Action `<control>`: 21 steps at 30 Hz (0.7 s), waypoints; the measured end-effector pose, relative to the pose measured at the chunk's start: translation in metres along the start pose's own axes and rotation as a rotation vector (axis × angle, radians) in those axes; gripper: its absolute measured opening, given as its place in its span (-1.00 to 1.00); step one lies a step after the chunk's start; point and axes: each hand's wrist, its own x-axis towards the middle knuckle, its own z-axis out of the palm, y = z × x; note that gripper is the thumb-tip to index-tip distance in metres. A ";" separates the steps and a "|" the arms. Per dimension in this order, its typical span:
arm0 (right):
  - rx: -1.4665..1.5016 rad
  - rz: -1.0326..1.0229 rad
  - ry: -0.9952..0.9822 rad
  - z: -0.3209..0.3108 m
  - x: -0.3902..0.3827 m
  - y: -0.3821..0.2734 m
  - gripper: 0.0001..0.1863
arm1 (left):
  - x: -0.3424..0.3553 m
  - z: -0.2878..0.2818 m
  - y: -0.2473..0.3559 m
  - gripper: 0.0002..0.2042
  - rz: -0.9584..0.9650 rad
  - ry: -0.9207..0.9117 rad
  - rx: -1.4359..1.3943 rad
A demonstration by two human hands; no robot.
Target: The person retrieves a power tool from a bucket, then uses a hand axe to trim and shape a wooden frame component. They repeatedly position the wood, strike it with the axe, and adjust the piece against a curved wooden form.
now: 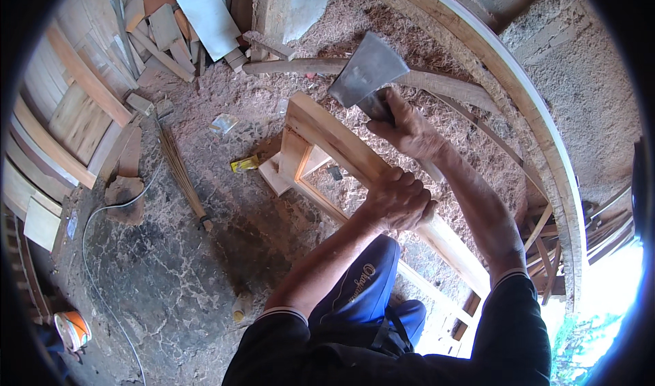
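Note:
My right hand [407,128] is closed round the handle of a hatchet [368,70], close up under its head. The hatchet's broad grey blade is raised above the far part of a light wooden frame [336,135]. My left hand [398,200] is wrapped over the frame's upper rail, nearer to me than the blade. The frame slants from the middle of the view down to the lower right, past my knee. A yellow packet [244,163] lies on the floor beside its far left corner.
Wood shavings [252,99] cover the floor beyond the frame. A stick broom [183,174] and a white cable [102,208] lie at left. Boards [78,123] lean at far left, offcuts [164,27] pile up behind. A long curved timber [525,92] arcs along the right. An orange-and-white bucket [73,330] stands lower left.

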 end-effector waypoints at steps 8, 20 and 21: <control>-0.037 -0.276 0.164 -0.024 0.017 -0.018 -0.75 | -0.006 0.005 -0.001 -0.65 0.019 0.034 0.047; -0.281 -0.264 0.012 -0.017 0.024 -0.023 -0.57 | -0.012 0.005 0.000 -0.68 0.000 -0.028 0.098; -0.246 -0.390 0.149 -0.016 0.026 -0.020 -0.57 | -0.013 0.006 0.000 -0.66 0.006 -0.014 0.100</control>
